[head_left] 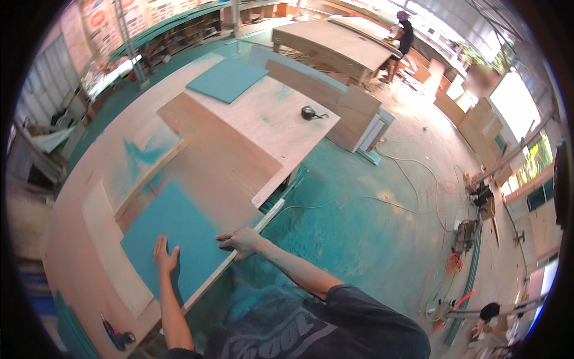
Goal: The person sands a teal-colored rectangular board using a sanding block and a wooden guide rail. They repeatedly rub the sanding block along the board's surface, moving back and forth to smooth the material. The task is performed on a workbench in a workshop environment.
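Note:
A flat teal panel (191, 218) lies on the large wooden worktable (72, 251) just in front of me. My left hand (165, 256) rests on the panel's face with its fingers stretched out and the thumb apart. At the panel's right corner, beside the table's near edge, my right hand (240, 240) has its fingers curled against the panel's edge; part of its grip is hidden. Under and beyond the panel spreads a brown wooden board (221, 143). A pale wooden strip (113, 251) lies left of the panel.
A second teal panel (228, 79) and a black tape measure (308, 112) lie on the table's far part. A red and black power drill (117, 335) sits at the near left. Boards (353, 113) lean beyond the table. Hoses (412, 173) cross the floor. A person (404, 45) stands farther back.

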{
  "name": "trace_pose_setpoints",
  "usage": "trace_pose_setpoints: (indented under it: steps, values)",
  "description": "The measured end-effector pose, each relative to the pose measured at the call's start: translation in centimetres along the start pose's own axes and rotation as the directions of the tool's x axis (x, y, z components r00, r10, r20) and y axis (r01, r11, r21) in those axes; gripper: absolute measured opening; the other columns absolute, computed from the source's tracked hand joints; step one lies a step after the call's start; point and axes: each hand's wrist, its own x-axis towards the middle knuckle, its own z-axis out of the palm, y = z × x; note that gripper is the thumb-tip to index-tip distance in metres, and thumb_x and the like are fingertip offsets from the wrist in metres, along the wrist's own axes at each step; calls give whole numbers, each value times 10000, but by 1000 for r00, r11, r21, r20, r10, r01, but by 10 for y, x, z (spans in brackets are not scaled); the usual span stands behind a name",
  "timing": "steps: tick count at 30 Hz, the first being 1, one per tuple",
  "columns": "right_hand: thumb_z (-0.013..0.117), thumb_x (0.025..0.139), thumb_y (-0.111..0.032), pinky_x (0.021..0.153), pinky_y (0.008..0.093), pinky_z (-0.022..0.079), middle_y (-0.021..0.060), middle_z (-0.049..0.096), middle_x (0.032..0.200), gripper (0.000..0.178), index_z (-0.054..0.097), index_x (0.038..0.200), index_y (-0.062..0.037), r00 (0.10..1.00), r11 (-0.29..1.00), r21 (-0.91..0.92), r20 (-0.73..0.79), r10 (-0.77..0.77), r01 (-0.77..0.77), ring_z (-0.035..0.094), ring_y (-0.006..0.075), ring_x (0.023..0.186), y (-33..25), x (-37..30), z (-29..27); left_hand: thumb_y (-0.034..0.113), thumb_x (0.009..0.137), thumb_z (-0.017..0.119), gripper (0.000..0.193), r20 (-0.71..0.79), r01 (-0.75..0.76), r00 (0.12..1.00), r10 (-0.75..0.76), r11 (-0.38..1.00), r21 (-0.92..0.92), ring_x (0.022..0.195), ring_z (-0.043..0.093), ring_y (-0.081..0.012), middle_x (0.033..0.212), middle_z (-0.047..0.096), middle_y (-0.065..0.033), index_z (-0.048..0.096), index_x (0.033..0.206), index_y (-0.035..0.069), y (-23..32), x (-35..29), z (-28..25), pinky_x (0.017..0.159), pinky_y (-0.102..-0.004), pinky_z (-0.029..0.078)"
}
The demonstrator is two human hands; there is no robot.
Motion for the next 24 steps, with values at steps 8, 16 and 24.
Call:
trace_pose_setpoints:
  steps: [8, 16, 24]
  values:
    - [836, 595, -411, 980, 429, 571, -83, 495, 1612, 815, 688, 1386, -280, 1000, 998, -56, -13, 15, -16, 653, 224, 1265, 11, -3, 20, 574, 898, 747, 845, -194, 641, 754, -627, 768, 7, 1453, 445, -411, 1652, 395, -174, 486, 1558, 115, -48, -68, -12, 1127, -590, 438]
    - [837, 603, -425, 1004, 429, 560, -45, 550, 1569, 808, 697, 1383, -269, 976, 964, -211, -113, -186, 159, 652, 236, 1268, 21, 10, 20, 669, 842, 765, 996, -185, 667, 713, -676, 736, -118, 1426, 448, -484, 1558, 464, -307, 493, 1504, -24, -130, -71, 24, 1152, -577, 426]
    - [834, 654, -478, 1021, 456, 558, -61, 495, 1617, 844, 657, 1439, -226, 994, 994, -63, 63, 90, -86, 679, 276, 1234, 1, -3, -1, 688, 866, 723, 1005, -155, 717, 679, -718, 693, -72, 1392, 488, -494, 1575, 426, -301, 422, 1551, 17, -78, -77, 6, 1104, -584, 476]
